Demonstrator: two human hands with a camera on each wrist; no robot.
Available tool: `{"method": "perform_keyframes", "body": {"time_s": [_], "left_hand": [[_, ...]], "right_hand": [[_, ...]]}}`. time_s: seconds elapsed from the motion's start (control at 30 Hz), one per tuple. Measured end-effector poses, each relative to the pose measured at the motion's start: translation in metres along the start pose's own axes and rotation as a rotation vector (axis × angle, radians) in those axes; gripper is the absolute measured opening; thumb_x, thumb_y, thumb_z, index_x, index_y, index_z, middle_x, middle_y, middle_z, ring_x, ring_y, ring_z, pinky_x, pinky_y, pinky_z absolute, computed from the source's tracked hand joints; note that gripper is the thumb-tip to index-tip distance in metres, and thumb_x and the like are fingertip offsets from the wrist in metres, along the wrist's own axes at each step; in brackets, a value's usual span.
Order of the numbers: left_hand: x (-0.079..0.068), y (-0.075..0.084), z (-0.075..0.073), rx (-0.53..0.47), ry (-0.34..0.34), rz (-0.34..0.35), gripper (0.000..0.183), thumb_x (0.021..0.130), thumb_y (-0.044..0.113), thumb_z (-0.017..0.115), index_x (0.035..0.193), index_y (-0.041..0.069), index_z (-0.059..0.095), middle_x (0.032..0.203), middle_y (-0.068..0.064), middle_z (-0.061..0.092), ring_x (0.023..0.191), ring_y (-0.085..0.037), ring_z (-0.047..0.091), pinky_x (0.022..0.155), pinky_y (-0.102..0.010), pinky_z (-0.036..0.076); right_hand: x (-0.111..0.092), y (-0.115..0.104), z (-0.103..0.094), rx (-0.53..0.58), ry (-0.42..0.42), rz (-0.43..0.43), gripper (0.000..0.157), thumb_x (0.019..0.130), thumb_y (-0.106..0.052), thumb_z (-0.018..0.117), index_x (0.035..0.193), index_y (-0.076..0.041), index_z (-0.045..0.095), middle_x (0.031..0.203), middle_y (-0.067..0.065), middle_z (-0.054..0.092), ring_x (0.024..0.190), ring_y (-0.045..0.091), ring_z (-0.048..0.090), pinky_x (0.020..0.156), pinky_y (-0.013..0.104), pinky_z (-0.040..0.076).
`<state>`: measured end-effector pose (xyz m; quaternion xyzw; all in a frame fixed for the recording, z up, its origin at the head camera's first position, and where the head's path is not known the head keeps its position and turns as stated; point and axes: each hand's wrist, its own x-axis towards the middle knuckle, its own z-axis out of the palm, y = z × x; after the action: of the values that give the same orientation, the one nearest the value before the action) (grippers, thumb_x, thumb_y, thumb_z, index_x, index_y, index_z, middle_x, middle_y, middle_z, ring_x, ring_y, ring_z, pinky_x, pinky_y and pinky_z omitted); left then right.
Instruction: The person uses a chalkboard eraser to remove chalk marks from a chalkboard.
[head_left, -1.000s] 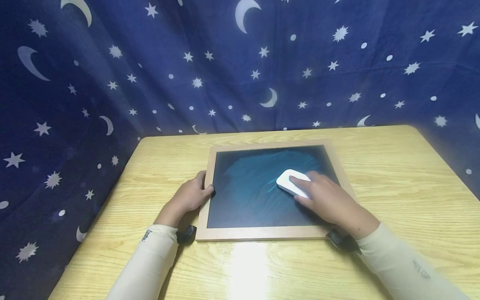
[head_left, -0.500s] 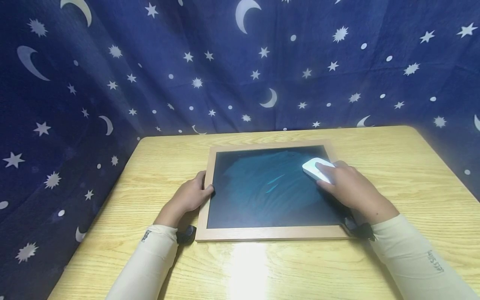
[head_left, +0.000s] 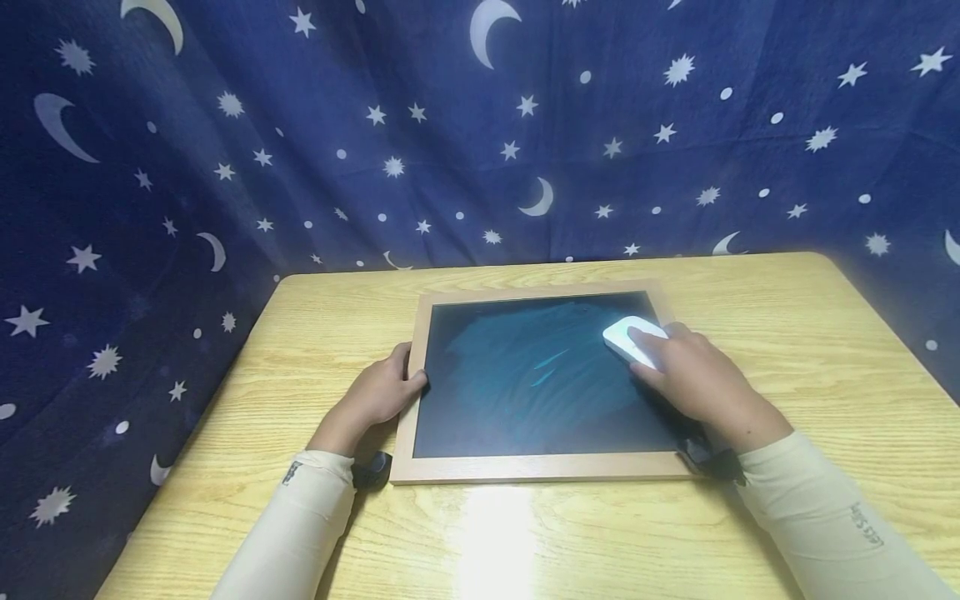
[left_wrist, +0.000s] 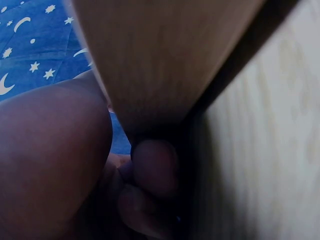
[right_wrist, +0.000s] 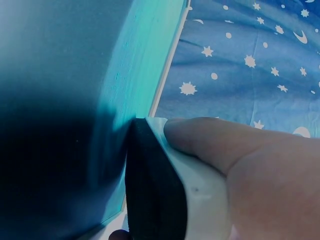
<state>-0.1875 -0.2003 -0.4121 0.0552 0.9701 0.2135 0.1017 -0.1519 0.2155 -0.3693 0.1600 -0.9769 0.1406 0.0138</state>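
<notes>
A small chalkboard with a light wood frame lies on the table, its dark face smeared with blue-green chalk and two brighter strokes near the middle. My left hand grips the frame's left side, thumb over the front; in the left wrist view, fingertips show at the frame's lower edge. My right hand holds a white board eraser near the board's upper right. The right wrist view shows the eraser's dark pad facing the board and my thumb on its white back.
The wood-grain table extends on all sides of the board. Behind and to the left hangs a dark blue cloth with moons and stars. A dark strap mount sits at my left wrist, close to the frame's corner.
My right hand has slid the eraser from near the board's middle to the upper right, hardly moving in the last half second. The two bright strokes are more exposed. My left hand stays put.
</notes>
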Motion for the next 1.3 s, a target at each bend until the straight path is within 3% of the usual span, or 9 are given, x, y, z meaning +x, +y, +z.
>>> {"method": "perform_keyframes", "body": {"time_s": [0.17,0.47,0.63,0.87,1.1,1.3], "left_hand": [[0.0,0.001,-0.001,0.001,-0.003,0.0,0.068,0.096,0.039,0.047,0.155,0.008,0.031,0.115,-0.019,0.071,0.092,-0.028,0.068,0.088,-0.047,0.051],[0.0,0.0,0.0,0.004,-0.001,-0.002,0.068,0.097,0.039,0.047,0.155,0.008,0.03,0.117,-0.019,0.07,0.092,-0.028,0.068,0.088,-0.047,0.051],[0.001,-0.001,0.001,-0.003,-0.007,-0.004,0.068,0.097,0.039,0.047,0.155,0.009,0.03,0.118,-0.018,0.07,0.094,-0.028,0.067,0.09,-0.047,0.051],[0.001,-0.001,0.002,-0.01,-0.008,-0.007,0.068,0.097,0.039,0.047,0.155,0.009,0.029,0.119,-0.018,0.07,0.097,-0.028,0.067,0.091,-0.047,0.05],[0.001,-0.002,0.001,-0.007,-0.003,-0.009,0.068,0.097,0.039,0.047,0.155,0.01,0.03,0.119,-0.019,0.07,0.097,-0.029,0.068,0.091,-0.047,0.051],[0.001,-0.002,0.0,-0.005,-0.004,-0.012,0.068,0.097,0.039,0.047,0.156,0.01,0.029,0.118,-0.018,0.07,0.094,-0.028,0.068,0.089,-0.047,0.051]], "right_hand": [[0.0,-0.003,0.002,-0.018,0.01,-0.003,0.059,0.095,-0.027,0.063,0.149,-0.009,0.047,0.141,0.039,0.045,0.111,0.059,0.057,0.089,0.069,0.047],[-0.001,-0.012,0.007,-0.018,0.031,-0.065,0.06,0.093,-0.025,0.067,0.147,-0.007,0.049,0.127,0.035,0.059,0.116,0.05,0.057,0.095,0.065,0.047],[-0.004,-0.021,0.014,-0.025,0.065,-0.119,0.058,0.092,-0.024,0.069,0.145,-0.008,0.052,0.119,0.032,0.062,0.109,0.048,0.06,0.091,0.062,0.049],[-0.008,-0.042,0.024,-0.028,0.106,-0.212,0.056,0.089,-0.022,0.073,0.141,-0.009,0.057,0.112,0.028,0.063,0.099,0.042,0.063,0.087,0.055,0.051],[-0.015,-0.062,0.032,-0.034,0.084,-0.226,0.055,0.091,-0.026,0.072,0.143,-0.015,0.057,0.118,0.027,0.061,0.102,0.04,0.062,0.084,0.054,0.053],[-0.023,-0.084,0.036,-0.043,0.094,-0.299,0.054,0.09,-0.029,0.073,0.141,-0.019,0.059,0.121,0.021,0.06,0.099,0.035,0.062,0.08,0.049,0.055]]}}
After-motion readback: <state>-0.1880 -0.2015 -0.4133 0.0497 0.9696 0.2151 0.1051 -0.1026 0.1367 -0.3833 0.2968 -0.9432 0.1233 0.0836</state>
